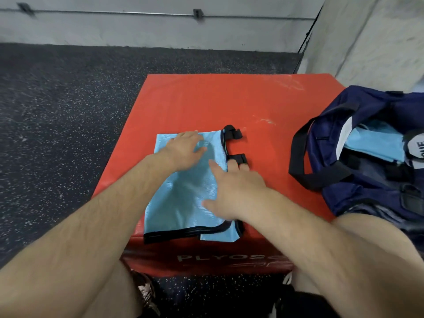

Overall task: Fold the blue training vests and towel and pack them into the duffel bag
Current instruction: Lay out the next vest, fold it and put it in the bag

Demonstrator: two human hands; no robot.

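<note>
Dark speckled floor [68, 99] left; grey wall [137, 31] with pipe [114, 12] across top; pale pillar [378, 42] upper right; red box [206, 99] centre.

"PLYOSO" on red box [206, 99] front; "UE" on duffel bag [339, 200] patch [416, 154]

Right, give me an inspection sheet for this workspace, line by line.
Surface: red box, white scuffs on top.
Job's things: blue vest lies flat near the box's front edge, its black straps sticking out at the far right; bag open at the box's right edge, blue cloth inside.
Clutter: nothing seen.
Hands: left hand flat on the vest's far part; right hand flat on its right edge, fingers spread.
Cables: thin line clipped along the wall, pipe or cable unclear.
Surroundings: dark speckled floor, grey wall.
</note>
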